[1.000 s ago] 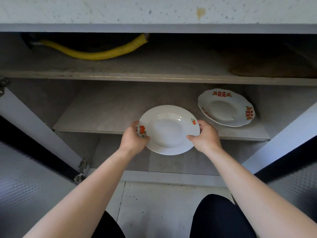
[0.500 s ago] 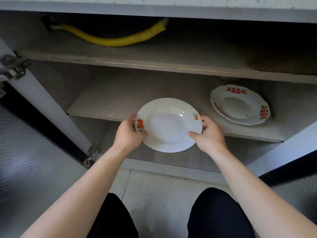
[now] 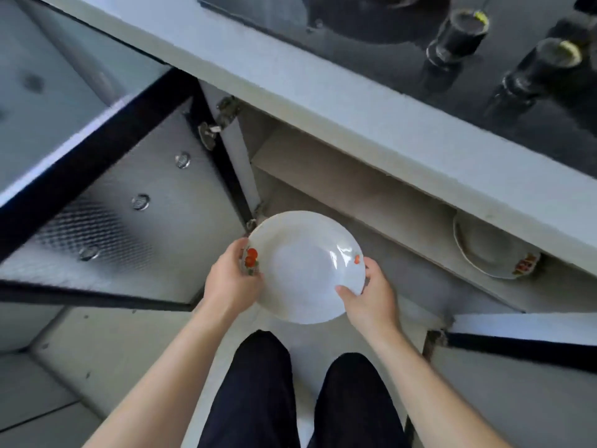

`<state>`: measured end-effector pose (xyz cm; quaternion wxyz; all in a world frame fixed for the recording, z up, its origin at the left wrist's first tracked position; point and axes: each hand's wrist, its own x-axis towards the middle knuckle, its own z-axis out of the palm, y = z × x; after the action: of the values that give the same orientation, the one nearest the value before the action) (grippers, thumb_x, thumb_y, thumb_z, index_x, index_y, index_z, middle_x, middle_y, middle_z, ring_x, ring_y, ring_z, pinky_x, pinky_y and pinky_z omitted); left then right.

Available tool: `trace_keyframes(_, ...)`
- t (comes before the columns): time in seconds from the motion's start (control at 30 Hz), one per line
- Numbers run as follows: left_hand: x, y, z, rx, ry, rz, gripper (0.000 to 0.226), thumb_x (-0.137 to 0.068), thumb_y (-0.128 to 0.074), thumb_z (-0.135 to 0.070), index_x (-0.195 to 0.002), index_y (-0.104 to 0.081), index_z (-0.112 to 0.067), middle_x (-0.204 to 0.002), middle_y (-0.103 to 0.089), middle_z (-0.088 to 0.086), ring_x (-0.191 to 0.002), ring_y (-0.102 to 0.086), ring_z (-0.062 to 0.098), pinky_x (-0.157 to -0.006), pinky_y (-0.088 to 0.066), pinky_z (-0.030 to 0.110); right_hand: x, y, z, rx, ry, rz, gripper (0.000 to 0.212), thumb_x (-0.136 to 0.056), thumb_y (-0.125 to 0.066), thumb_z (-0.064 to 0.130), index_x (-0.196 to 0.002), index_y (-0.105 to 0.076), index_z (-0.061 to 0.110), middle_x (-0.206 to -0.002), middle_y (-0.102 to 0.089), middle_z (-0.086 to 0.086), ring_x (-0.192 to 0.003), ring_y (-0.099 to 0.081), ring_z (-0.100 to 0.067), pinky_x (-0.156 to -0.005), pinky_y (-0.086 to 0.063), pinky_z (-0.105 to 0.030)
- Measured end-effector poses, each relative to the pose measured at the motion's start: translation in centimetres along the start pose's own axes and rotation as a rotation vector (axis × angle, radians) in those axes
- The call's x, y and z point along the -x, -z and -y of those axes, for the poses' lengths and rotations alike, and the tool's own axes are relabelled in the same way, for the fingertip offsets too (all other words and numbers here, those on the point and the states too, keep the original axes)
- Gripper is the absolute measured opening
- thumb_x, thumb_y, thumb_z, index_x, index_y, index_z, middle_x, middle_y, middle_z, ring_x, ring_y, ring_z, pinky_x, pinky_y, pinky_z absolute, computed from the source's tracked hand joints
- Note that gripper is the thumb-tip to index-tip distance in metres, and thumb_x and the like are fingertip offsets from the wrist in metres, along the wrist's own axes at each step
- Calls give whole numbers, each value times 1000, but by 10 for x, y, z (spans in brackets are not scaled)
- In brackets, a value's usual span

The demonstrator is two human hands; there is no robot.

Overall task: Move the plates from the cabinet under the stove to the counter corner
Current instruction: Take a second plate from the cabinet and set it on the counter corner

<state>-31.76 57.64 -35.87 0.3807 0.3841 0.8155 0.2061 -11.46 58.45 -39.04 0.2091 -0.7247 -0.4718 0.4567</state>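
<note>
A white deep plate (image 3: 305,266) with small red fruit prints on its rim is out in front of the open cabinet, above my knees. My left hand (image 3: 231,281) grips its left rim and my right hand (image 3: 368,295) grips its right rim, thumbs on top. A second white plate (image 3: 487,250) with a red pattern lies on the cabinet shelf (image 3: 403,221) at the right, half hidden under the counter edge (image 3: 355,101).
The black glass stove top (image 3: 403,33) with its knobs (image 3: 458,37) sits on the counter above. The left cabinet door (image 3: 122,202) stands wide open, and the right door (image 3: 517,337) is open at the lower right. My dark-trousered legs (image 3: 258,392) stand on the tiled floor.
The view has risen from level with the shelf to above the counter. Both hands have drawn the plate out of the cabinet and up, away from the shelf.
</note>
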Motion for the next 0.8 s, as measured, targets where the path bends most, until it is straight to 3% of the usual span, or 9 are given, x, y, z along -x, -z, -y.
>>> trace_keyframes(0.1,61,61,-28,-25,33,-79,59,-79,-57,-6,-133,-43,-24,-127,-57,2,-115,-52,26,-87,-42,30,52,21,50,51,33,76,53,-76,-71,16,-120,-46,31,-120,-59,3,-110,-57,-21,-94,-49,-42)
trace_keyframes(0.23,133,136,-75,24,31,-128,58,-78,-61,-7,-131,-46,-24,-114,-58,-3,-105,-55,23,-79,-40,25,116,74,125,69,115,158,50,-77,-71,14,-118,-47,31,-105,-60,10,-100,-60,-18,-82,-50,-32)
trace_keyframes(0.37,193,190,-118,129,-2,-135,54,-76,-67,-6,-123,-52,-28,-94,-56,-15,-80,-59,11,-61,-51,25,162,129,188,-24,181,198,49,-79,-70,9,-118,-48,28,-95,-58,15,-91,-62,-16,-75,-51,-29)
trace_keyframes(0.5,233,217,-148,220,-80,-185,53,-74,-72,-7,-117,-54,-33,-89,-53,-26,-74,-55,-5,-65,-50,22,192,167,217,-168,295,176,47,-77,-71,4,-112,-52,30,-97,-62,16,-90,-64,-9,-73,-52,-25)
trace_keyframes(0.57,248,219,-156,259,-111,-220,58,-73,-73,-9,-122,-53,-31,-98,-57,-17,-79,-58,2,-77,-52,28,203,179,223,-216,345,165,48,-77,-71,5,-113,-54,32,-99,-63,16,-90,-64,-5,-72,-53,-24)
trace_keyframes(0.63,261,218,-163,297,-126,-249,59,-73,-73,-9,-124,-53,-31,-101,-57,-16,-86,-56,9,-82,-49,27,211,192,226,-235,389,160,47,-77,-72,6,-102,-53,41,-97,-62,18,-88,-64,-4,-74,-55,-28)
trace_keyframes(0.8,291,208,-175,467,-132,-230,56,-70,-73,1,-110,-55,-34,-93,-59,-19,-78,-62,10,-68,-53,24,230,224,216,-267,453,137,49,-77,-72,7,-98,-50,45,-98,-62,17,-91,-66,-8,-81,-56,-34)
